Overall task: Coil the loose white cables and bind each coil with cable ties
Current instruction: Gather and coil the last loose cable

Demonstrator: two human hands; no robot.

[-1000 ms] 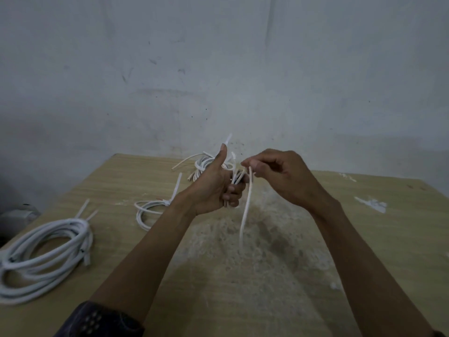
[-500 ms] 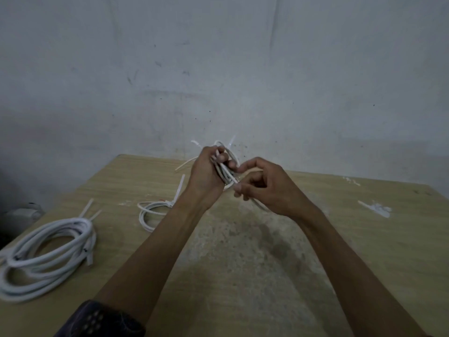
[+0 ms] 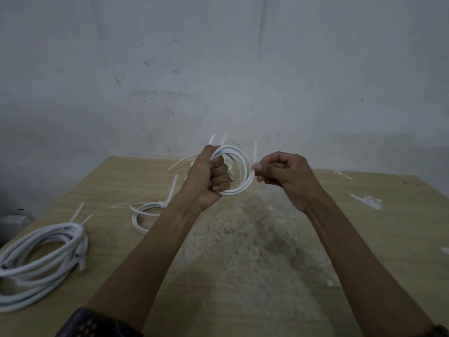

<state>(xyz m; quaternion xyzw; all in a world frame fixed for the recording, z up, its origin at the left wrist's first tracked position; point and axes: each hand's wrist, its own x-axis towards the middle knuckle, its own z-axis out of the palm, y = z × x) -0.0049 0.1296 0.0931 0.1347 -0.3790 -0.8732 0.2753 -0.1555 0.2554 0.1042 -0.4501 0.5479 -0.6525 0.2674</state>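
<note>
Item 1, left hand (image 3: 206, 181): I record it raised above the far middle of the tabletop (image 3: 267, 276), fist clenched round one side of a small coil of white cable (image 3: 243, 166). The coil stands on edge, its loops ringing out to the right of the knuckles. Two thin white tails stick up above the fist. I cannot tell what they are fastened to.

Item 2, right hand (image 3: 289, 181): level with the left and just beside the coil's outer loops, fingers curled in, thumb and forefinger pinching a cable tie (image 3: 255, 149) whose tail stands upright above the pinch. I cannot tell whether the tie is around the coil.

Item 3, large coil (image 3: 79, 239): thick white cable, lying flat at the left edge of the tabletop, two tie tails pointing up from its far side.

Item 4, medium coil (image 3: 135, 218): thinner cable, flat on the tabletop between the large coil and the left forearm, one tie tail slanting up.

Item 5, white scraps (image 3: 368, 201): near the right edge, well apart from both hands.

Item 6, tabletop surface: pale wood, worn grey down the middle.
</note>
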